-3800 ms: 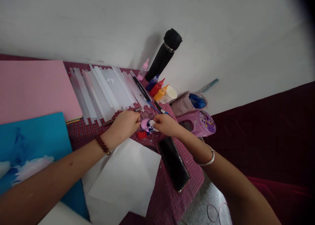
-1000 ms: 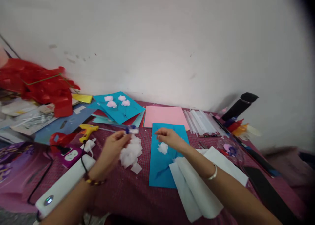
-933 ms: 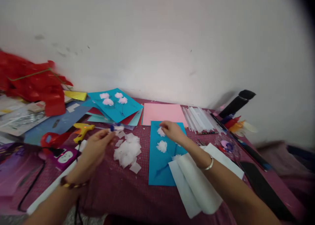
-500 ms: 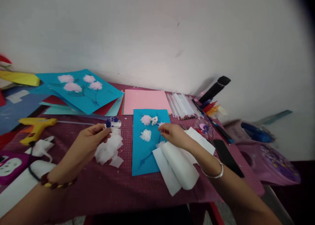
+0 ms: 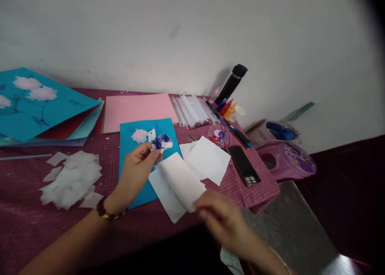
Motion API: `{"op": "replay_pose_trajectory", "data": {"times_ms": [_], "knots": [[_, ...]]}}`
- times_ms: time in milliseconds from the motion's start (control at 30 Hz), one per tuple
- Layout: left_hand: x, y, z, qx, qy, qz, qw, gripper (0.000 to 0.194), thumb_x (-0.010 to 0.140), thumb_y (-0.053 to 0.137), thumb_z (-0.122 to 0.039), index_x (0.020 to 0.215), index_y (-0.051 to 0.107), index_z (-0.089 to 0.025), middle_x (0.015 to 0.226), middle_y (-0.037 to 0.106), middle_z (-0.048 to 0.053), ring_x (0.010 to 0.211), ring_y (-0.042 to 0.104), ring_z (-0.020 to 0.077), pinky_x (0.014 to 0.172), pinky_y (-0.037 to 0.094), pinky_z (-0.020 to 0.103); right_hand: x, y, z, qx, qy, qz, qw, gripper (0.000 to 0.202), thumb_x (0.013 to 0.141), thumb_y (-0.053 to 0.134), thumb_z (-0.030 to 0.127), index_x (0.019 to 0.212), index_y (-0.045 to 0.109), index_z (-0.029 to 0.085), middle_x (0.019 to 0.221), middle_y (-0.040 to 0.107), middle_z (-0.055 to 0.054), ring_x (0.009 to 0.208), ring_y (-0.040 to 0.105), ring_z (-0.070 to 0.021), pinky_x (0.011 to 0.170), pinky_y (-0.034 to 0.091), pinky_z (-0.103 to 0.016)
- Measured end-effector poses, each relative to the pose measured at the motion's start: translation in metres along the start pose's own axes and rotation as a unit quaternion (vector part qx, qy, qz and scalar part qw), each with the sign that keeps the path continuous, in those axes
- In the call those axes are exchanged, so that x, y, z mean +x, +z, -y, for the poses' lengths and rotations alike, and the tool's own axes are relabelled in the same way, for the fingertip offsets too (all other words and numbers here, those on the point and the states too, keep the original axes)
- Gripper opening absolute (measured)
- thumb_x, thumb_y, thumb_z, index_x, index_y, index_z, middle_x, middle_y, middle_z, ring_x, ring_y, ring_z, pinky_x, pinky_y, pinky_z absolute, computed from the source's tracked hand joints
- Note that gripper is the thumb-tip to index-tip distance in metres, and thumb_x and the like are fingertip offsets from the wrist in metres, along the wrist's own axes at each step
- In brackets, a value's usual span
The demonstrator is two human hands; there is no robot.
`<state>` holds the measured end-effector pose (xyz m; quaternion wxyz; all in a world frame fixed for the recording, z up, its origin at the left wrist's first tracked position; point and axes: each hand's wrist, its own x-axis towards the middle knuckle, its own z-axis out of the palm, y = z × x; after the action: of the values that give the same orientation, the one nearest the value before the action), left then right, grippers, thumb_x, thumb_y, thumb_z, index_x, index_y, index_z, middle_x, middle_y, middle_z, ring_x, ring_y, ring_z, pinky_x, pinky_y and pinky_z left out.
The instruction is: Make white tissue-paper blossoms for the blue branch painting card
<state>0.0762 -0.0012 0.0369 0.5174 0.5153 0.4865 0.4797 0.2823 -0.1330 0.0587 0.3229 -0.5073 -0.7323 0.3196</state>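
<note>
The grip of the left hand point(image 5: 136, 164) is narrow: thumb and fingers pinch a white wad point(image 5: 166, 144) stained dark blue, above the blue card point(image 5: 142, 195) on the worktop point(image 5: 111, 158) and just beside the pink blossom point(image 5: 140, 136). The right hand point(image 5: 224, 219) is part-curled at the near end of the curved white sheet point(image 5: 180, 178); blur hides its fingertips, so one cannot tell whether it holds the paper. A light pinch at the wad's edge looks wisest, since a hard squeeze could press colour onto fingers or card if the stain is wet. The sheet overlaps the card, so any shift of it calls for a slow, low slide that does not drag the card or brush the wad. The loose white squares point(image 5: 72, 180) look light enough to scatter under a passing sleeve or wrist.
</note>
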Motion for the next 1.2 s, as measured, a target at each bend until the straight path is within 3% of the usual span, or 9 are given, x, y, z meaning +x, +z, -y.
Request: {"op": "replay_pose_trajectory", "data": {"times_ms": [67, 133, 267, 467, 667, 767, 900, 1033, 1200], "knots": [[-0.003, 0.012, 0.002, 0.092, 0.102, 0.055, 0.989, 0.01, 0.085, 0.055, -0.027, 0.088, 0.062, -0.02, 0.079, 0.065, 0.001, 0.078, 0.061, 0.0153, 0.071, 0.046, 0.027, -0.009, 0.018, 0.012, -0.007, -0.014, 0.074, 0.997, 0.034, 0.085, 0.052, 0.012, 0.116, 0.057, 0.024, 0.103, 0.065, -0.006, 0.093, 0.062, -0.0153, 0.08, 0.051, -0.027], [-0.004, 0.021, 0.003, 0.139, 0.162, 0.096, 0.972, 0.014, 0.088, 0.051, -0.026, 0.096, 0.062, -0.02, 0.085, 0.067, 0.002, 0.079, 0.061, 0.0153, 0.073, 0.045, 0.027, -0.009, 0.035, 0.012, -0.091, 0.015, 0.007, 0.996, 0.048, 0.081, 0.058, 0.014, 0.128, 0.05, 0.024, 0.128, 0.054, -0.011, 0.118, 0.05, -0.0234, 0.098, 0.043, -0.041], [-0.003, 0.028, 0.0, 0.134, 0.148, 0.082, 0.976, 0.014, 0.089, 0.051, -0.03, 0.094, 0.059, -0.02, 0.085, 0.068, 0.003, 0.076, 0.061, 0.0157, 0.07, 0.044, 0.026, 0.002, 0.057, -0.014, -0.218, 0.085, -0.027, 0.972, 0.079, 0.07, 0.071, 0.02, 0.141, 0.037, 0.028, 0.151, 0.028, -0.012, 0.136, 0.024, -0.0381, 0.105, 0.028, -0.06], [-0.02, 0.016, -0.027, 0.151, 0.144, 0.067, 0.976, 0.014, 0.087, 0.053, -0.031, 0.096, 0.06, -0.022, 0.087, 0.067, 0.003, 0.082, 0.062, 0.0187, 0.072, 0.044, 0.027, 0.013, 0.038, -0.039, -0.051, 0.051, -0.036, 0.997, 0.072, 0.067, 0.065, 0.014, 0.134, 0.042, 0.025, 0.14, 0.045, -0.009, 0.125, 0.044, -0.0262, 0.104, 0.037, -0.041], [-0.031, 0.032, -0.042, 0.195, 0.166, 0.049, 0.965, 0.014, 0.083, 0.057, -0.03, 0.096, 0.062, -0.024, 0.084, 0.068, 0.001, 0.08, 0.063, 0.0193, 0.074, 0.042, 0.027, 0.019, 0.028, -0.029, 0.036, -0.006, 0.073, 0.997, 0.064, 0.07, 0.066, 0.021, 0.131, 0.047, 0.026, 0.131, 0.055, -0.006, 0.118, 0.053, -0.0226, 0.1, 0.04, -0.035], [-0.021, 0.047, -0.032, 0.146, 0.121, 0.071, 0.979, 0.012, 0.082, 0.059, -0.03, 0.092, 0.062, -0.024, 0.079, 0.067, 0.0, 0.078, 0.063, 0.0184, 0.072, 0.042, 0.026, 0.019, 0.004, -0.047, -0.002, -0.052, 0.045, 0.998, 0.053, 0.077, 0.066, 0.031, 0.127, 0.051, 0.025, 0.129, 0.057, -0.007, 0.12, 0.051, -0.0229, 0.102, 0.037, -0.037], [0.004, 0.061, -0.022, 0.065, -0.012, 0.09, 0.994, 0.016, 0.077, 0.066, -0.035, 0.082, 0.06, -0.022, 0.073, 0.065, -0.001, 0.077, 0.063, 0.0176, 0.073, 0.044, 0.025, 0.03, -0.056, -0.102, -0.154, 0.137, -0.193, 0.959, 0.033, 0.085, 0.057, 0.029, 0.117, 0.058, 0.02, 0.12, 0.06, -0.012, 0.113, 0.053, -0.0251, 0.098, 0.038, -0.043], [0.038, 0.079, -0.017, -0.143, -0.161, 0.106, 0.971, 0.027, 0.067, 0.077, -0.032, 0.072, 0.054, -0.02, 0.069, 0.065, -0.002, 0.07, 0.062, 0.0155, 0.071, 0.05, 0.029, 0.07, -0.085, -0.141, -0.262, 0.17, -0.12, 0.942, 0.048, 0.079, 0.065, 0.036, 0.123, 0.054, 0.019, 0.127, 0.054, -0.012, 0.117, 0.048, -0.0289, 0.094, 0.037, -0.046], [0.07, 0.098, 0.005, -0.264, -0.261, 0.1, 0.923, 0.023, 0.066, 0.077, -0.021, 0.073, 0.055, -0.02, 0.066, 0.065, -0.002, 0.067, 0.063, 0.013, 0.077, 0.054, 0.03, 0.122, -0.074, -0.148, -0.33, 0.147, -0.058, 0.931, 0.056, 0.073, 0.069, 0.05, 0.114, 0.059, 0.014, 0.121, 0.057, -0.016, 0.114, 0.047, -0.0334, 0.094, 0.034, -0.049]]}}
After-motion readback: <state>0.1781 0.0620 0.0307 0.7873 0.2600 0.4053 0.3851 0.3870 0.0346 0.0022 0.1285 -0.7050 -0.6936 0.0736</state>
